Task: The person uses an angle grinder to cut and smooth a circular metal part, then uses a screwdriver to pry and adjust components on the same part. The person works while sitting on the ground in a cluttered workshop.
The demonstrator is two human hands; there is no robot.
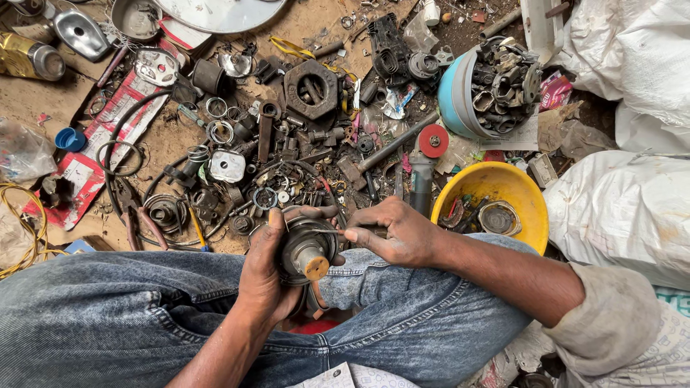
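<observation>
Your left hand [267, 267] is wrapped around a round metal motor part [305, 251] with a short shaft ending in a tan tip, fingers clamped on its body and thumb up along its left side; you hold it just above your knees, in the near middle of the scene. Your right hand [392, 231] comes in from the right, its fingers pinched together on a thin metal tool [327, 231] whose tip lies across the top of the part. Both legs are in blue jeans [115, 316]. Just beyond your right hand stands a yellow bowl [528, 197] with a few small pieces in it, and farther off a blue bowl [449, 97] lies tipped on its side, full of dark metal scraps. On the ground to the far left and middle lies a spread of rings, springs, nuts and a pair of pliers [136, 215]. White sacks [625, 208] sit at the right.
</observation>
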